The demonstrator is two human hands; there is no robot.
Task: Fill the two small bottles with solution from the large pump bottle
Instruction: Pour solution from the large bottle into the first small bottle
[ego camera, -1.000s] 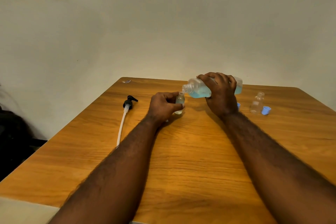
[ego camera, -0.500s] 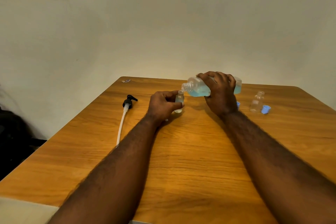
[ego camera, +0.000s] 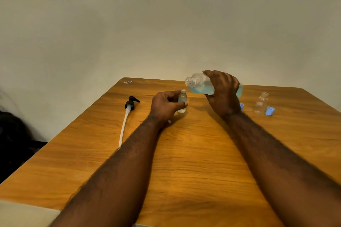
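Observation:
My right hand (ego camera: 222, 94) grips the large clear bottle (ego camera: 200, 84), which lies nearly level above the table with blue solution pooled along its lower side. Its open neck points left, just above and to the right of a small bottle's mouth. My left hand (ego camera: 166, 107) pinches that small bottle (ego camera: 182, 98), which stands upright on the table. A second small bottle (ego camera: 260, 103), clear and uncapped, stands at the right.
The black pump head with its long white tube (ego camera: 127, 116) lies on the wooden table (ego camera: 184, 162) at the left. One blue cap (ego camera: 269, 111) lies beside the second small bottle; another blue cap (ego camera: 241, 107) peeks out behind my right wrist.
The large bottle's neck has risen slightly and now sits a little higher above the small bottle's mouth. My left hand holds the small bottle in the same place.

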